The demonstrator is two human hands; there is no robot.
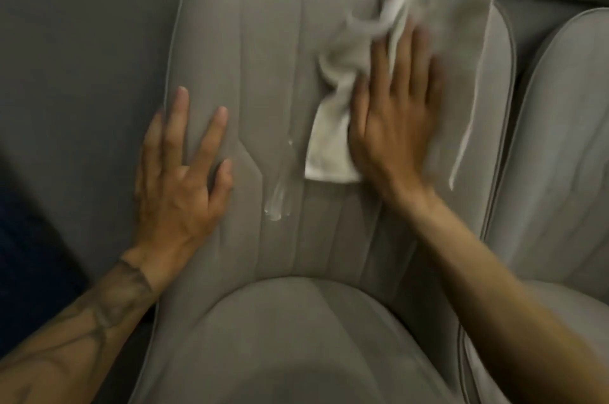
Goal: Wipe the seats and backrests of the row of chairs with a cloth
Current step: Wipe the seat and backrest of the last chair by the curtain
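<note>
surface: grey padded backrest with stitched seams, wet streak mid-panel | seat below, second chair just right | right hand flat, fingers spread, pressing white cloth on backrest's upper right | left hand open, empty, on left edge | room: dim

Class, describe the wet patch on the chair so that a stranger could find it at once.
Start at the grey backrest filling the middle of the view. Look between the left hand lying flat and the right hand pressing the white cloth. The wet streak glistens just below the cloth's lower left corner, the only shiny mark on the matte upholstery.
</note>
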